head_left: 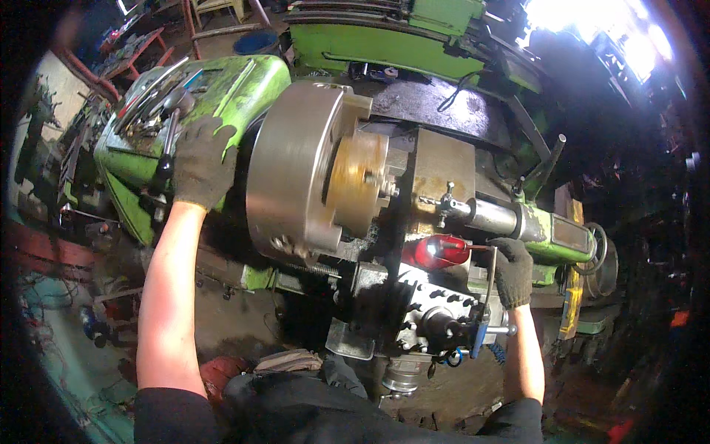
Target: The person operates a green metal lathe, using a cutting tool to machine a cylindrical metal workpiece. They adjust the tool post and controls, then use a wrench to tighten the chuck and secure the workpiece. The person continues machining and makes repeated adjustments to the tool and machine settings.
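My gloved left hand [203, 163] lies over the front of the green headstock [255, 78], thumb apart from the fingers. Just left of it stands a ball-ended lever [171, 129]; I see no clear grip on it. My gloved right hand [512, 272] is closed on a thin stick [477, 247] whose other end reaches into a red cup [436, 253]. To the right of the headstock is a large steel chuck [292, 166] with a brownish round workpiece [359, 181] in its jaws. A drill bit [429, 200] in the tailstock [547, 229] points at the workpiece, apart from it.
Below the red cup sits the tool post [440, 314], with a blue-handled lever [481, 337] beside it. Hand tools [151, 96] lie on top of the headstock. A handwheel [595, 248] ends the tailstock. Another green machine [377, 48] stands behind.
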A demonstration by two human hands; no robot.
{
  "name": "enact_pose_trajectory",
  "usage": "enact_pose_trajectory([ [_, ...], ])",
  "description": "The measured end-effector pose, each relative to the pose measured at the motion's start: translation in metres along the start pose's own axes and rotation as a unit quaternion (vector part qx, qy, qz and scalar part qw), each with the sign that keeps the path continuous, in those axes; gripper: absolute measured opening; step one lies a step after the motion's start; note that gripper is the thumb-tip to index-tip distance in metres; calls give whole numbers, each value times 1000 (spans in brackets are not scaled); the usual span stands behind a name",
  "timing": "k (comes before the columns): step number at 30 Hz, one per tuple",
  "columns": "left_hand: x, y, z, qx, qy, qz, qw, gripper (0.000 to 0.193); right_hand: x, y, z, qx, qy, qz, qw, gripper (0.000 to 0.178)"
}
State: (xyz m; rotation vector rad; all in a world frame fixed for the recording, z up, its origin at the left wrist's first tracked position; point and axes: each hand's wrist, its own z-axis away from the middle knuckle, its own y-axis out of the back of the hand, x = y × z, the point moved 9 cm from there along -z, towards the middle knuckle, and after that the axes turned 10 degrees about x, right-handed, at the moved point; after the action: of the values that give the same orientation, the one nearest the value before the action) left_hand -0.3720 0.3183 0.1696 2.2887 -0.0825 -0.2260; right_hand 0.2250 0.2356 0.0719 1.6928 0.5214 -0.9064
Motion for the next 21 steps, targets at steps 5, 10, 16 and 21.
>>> enact_pose_trajectory([
  [5,-2,7,1,7,7,-7,1000,35,-23,10,13,23,21,29,999,24],
  [10,-5,4,3,7,11,-11,1000,33,1,4,21,28,-38,-40,998,21],
  [16,-2,7,-1,-18,27,-11,999,35,75,37,2,46,-56,-115,991,17],
  [21,-2,8,0,-21,22,-5,1000,36,26,53,-21,15,72,32,997,21],
])
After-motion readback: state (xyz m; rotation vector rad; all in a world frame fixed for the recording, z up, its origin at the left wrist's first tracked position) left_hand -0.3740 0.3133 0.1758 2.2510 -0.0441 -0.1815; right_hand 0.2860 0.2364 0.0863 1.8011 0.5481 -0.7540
